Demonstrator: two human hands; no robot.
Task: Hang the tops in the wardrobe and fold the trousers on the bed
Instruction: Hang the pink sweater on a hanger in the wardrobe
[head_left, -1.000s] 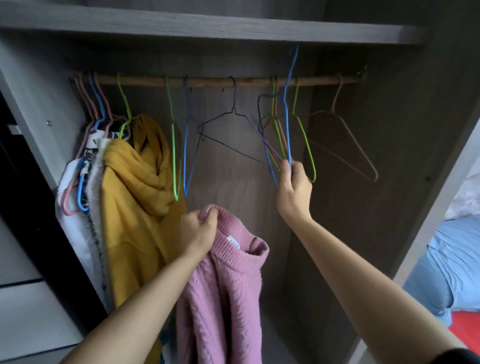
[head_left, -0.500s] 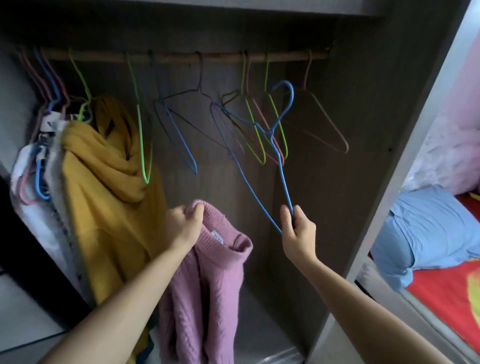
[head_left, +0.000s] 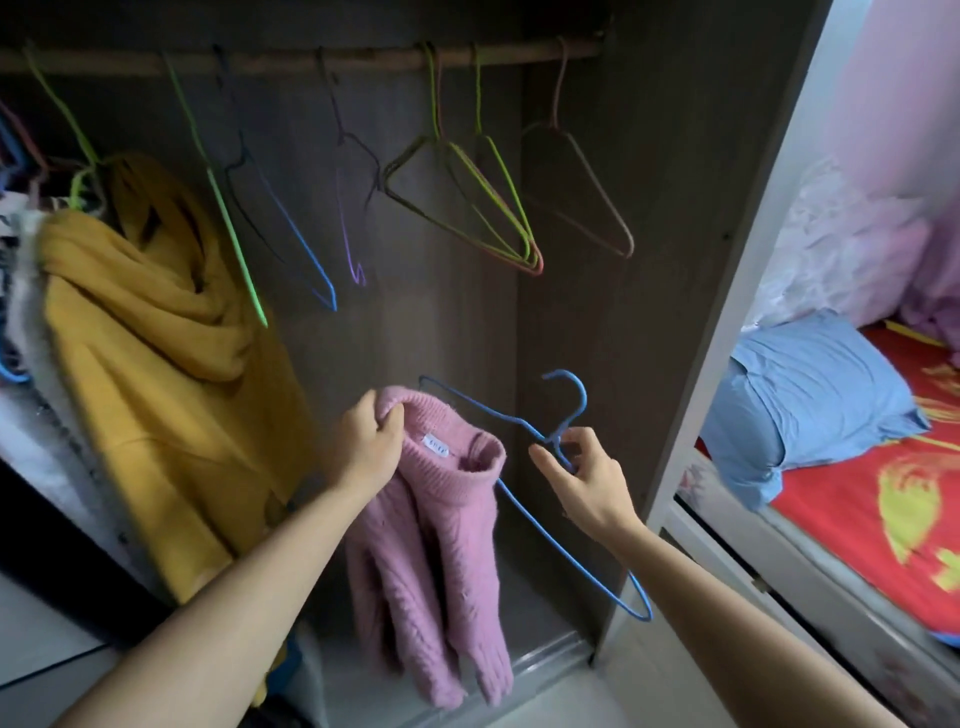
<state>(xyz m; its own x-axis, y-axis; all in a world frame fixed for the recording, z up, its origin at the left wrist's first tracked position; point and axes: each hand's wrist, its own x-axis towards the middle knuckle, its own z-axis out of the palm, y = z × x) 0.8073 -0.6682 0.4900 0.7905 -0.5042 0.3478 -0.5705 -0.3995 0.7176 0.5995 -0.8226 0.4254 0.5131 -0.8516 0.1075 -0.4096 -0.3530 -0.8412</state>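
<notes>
My left hand (head_left: 371, 447) grips the collar of one pink knitted sweater (head_left: 436, 545), which hangs limp, low in the wardrobe (head_left: 649, 208). My right hand (head_left: 582, 478) pinches the neck of one blue wire hanger (head_left: 583, 399) just beside the sweater, hook up. One yellow hoodie (head_left: 156, 364) hangs to the left. At least six bare hangers (head_left: 536, 264) hang on the rail (head_left: 363, 60) above.

I get a single view, worn on the head: it looks forward and down into the open wardrobe (head_left: 649, 208) from close in, rail (head_left: 363, 57) near the top edge. The wide lens also catches the bed (head_left: 841, 499) along the right side.
</notes>
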